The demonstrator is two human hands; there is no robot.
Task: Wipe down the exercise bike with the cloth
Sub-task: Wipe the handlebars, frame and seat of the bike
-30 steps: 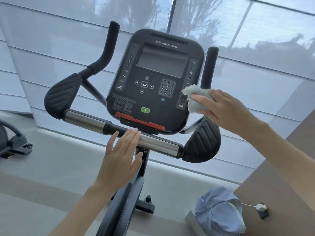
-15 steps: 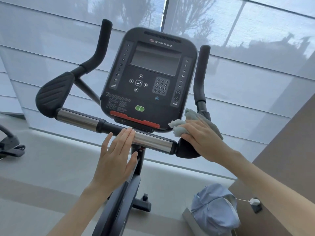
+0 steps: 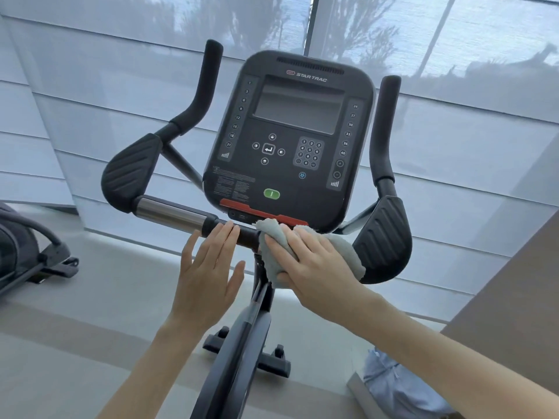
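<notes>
Right grip (image 3: 314,261) grasped a pale grey terry cloth (image 3: 272,237), fingers spread over its top and the thumb tucked under a fold. It pressed the cloth onto the horizontal handlebar crossbar (image 3: 169,214), just below the console's lower edge. Left grip (image 3: 208,267) lay released, fingers straight and close together, their tips touching the black middle sleeve of the same bar just beside the cloth.

Translucent grey window blinds (image 3: 90,86) filled the background, with tree shadows showing through them. A pale grey floor (image 3: 75,328) ran beneath. A black upright exercise bike (image 3: 242,343) stood in the middle, its frame dropping away between the two forearms. A flat brown panel (image 3: 514,297) edged the right side.

On the bike, a square black "Star Trac" console (image 3: 290,122) faced the camera with a dark screen, a keypad and arrow buttons. Two ribbed black elbow pads (image 3: 384,237) capped the crossbar ends, the cloth's far edge touching the right one. Two curved black upright handles (image 3: 205,86) rose on either side of the console.

Part of another dark exercise machine (image 3: 24,246) sat at the left edge. A light blue fabric bundle (image 3: 399,388) lay at the lower right. An orange-red strip (image 3: 263,213) crossed the console's bottom directly above the cloth, and an oval green button (image 3: 271,194) sat above the strip.
</notes>
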